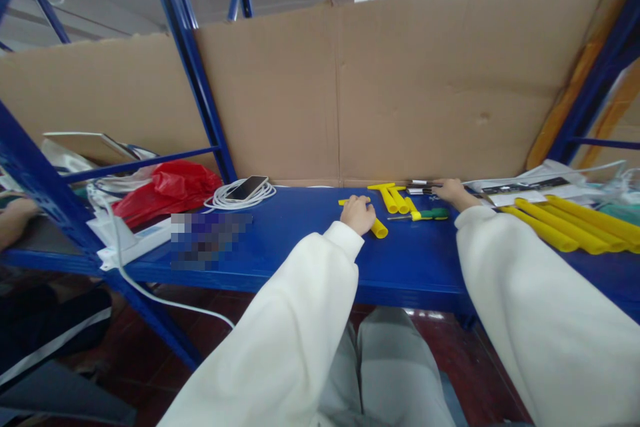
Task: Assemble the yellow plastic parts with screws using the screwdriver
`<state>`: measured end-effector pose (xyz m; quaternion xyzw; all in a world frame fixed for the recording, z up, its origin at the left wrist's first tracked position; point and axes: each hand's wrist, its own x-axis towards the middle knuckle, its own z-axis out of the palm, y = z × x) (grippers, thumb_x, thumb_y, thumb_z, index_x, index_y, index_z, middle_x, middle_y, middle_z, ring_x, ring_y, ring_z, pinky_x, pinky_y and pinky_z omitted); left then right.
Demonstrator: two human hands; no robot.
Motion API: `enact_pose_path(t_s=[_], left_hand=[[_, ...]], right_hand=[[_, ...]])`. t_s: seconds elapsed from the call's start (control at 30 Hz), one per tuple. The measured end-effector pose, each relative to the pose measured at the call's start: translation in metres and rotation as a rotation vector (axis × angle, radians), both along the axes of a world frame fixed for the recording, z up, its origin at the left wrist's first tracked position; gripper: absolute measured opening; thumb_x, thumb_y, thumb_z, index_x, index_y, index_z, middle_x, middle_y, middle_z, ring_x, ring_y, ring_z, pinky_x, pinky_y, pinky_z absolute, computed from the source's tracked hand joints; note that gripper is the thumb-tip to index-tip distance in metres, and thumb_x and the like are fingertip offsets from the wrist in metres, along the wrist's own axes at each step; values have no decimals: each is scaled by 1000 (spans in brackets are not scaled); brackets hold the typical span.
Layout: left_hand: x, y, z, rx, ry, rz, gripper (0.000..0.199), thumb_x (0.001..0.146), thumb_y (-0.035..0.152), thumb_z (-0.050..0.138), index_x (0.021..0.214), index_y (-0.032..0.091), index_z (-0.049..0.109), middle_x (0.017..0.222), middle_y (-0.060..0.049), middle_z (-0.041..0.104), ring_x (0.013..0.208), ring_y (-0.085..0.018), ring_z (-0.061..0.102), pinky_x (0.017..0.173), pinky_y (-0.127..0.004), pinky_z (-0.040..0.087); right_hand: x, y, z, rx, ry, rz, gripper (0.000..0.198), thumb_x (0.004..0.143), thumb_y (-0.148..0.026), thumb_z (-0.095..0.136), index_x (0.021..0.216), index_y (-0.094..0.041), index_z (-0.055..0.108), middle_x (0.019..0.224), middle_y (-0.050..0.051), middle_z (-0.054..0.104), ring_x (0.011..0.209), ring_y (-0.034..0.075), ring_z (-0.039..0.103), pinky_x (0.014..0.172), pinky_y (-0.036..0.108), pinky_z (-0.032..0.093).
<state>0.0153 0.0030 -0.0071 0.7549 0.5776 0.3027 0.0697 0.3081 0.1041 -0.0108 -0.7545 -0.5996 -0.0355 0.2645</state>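
Note:
My left hand [358,215] is closed over a yellow T-shaped piece [380,229] on the blue shelf; its crossbar and round stem end show past the fingers. To the right, my right hand [454,194] has its fingertips closed at the ends of slim black sticks with white labels [420,187], near the cardboard; the fingers partly hide them. Between the hands lie more yellow T-shaped pieces [389,199] and a screwdriver [434,214] with a green and yellow handle, its shaft pointing left.
Several yellow tubes [553,230] lie beside my right forearm. Left on the shelf [285,233] are a phone [249,188] on a coiled white cable [216,197], a red bag [175,188] and a white power strip [143,241]. Cardboard [410,87] stands behind. Another person's hand [17,217] is far left.

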Motion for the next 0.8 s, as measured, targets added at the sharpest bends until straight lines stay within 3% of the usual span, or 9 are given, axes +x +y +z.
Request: enact_pose_path(t_s=[0.17, 0.33, 0.5, 0.67, 0.8], left_hand=[[-1, 0, 2, 36, -58, -10, 31, 92, 16, 49, 115, 16, 70, 118, -12, 68, 119, -23, 59, 108, -31, 38], [-1, 4, 4, 48, -225, -43, 30, 91, 13, 50, 112, 16, 71, 118, -11, 69, 117, -21, 61, 106, -31, 43], [-1, 12, 3, -18, -552, -60, 24, 90, 13, 55, 107, 16, 70, 113, -10, 71, 114, -21, 63, 101, -30, 47], [-1, 14, 6, -124, -840, -97, 26, 92, 25, 57, 114, 13, 64, 106, -10, 72, 95, -17, 68, 87, -29, 53], [-2, 4, 16, -198, -972, -131, 22, 94, 29, 56, 110, 15, 64, 100, -8, 72, 92, -16, 68, 80, -25, 54]], right_hand=[[-14, -17, 11, 113, 58, -27, 44, 87, -15, 47, 126, -8, 67, 115, 19, 70, 129, 34, 46, 103, 46, 42], [-36, -31, 25, 216, 105, 36, 43, 87, -17, 46, 124, -10, 68, 114, 15, 71, 125, 31, 49, 105, 43, 39], [-66, -47, 36, 283, 158, 188, 43, 89, -24, 49, 127, -13, 66, 110, 13, 72, 112, 27, 58, 100, 41, 44], [-97, -60, 27, 361, 156, 346, 39, 87, -27, 56, 123, -16, 68, 112, 13, 70, 115, 26, 56, 104, 43, 42], [-112, -65, 13, 390, 156, 468, 38, 86, -29, 58, 121, -19, 69, 110, 12, 66, 116, 26, 54, 104, 44, 43]])
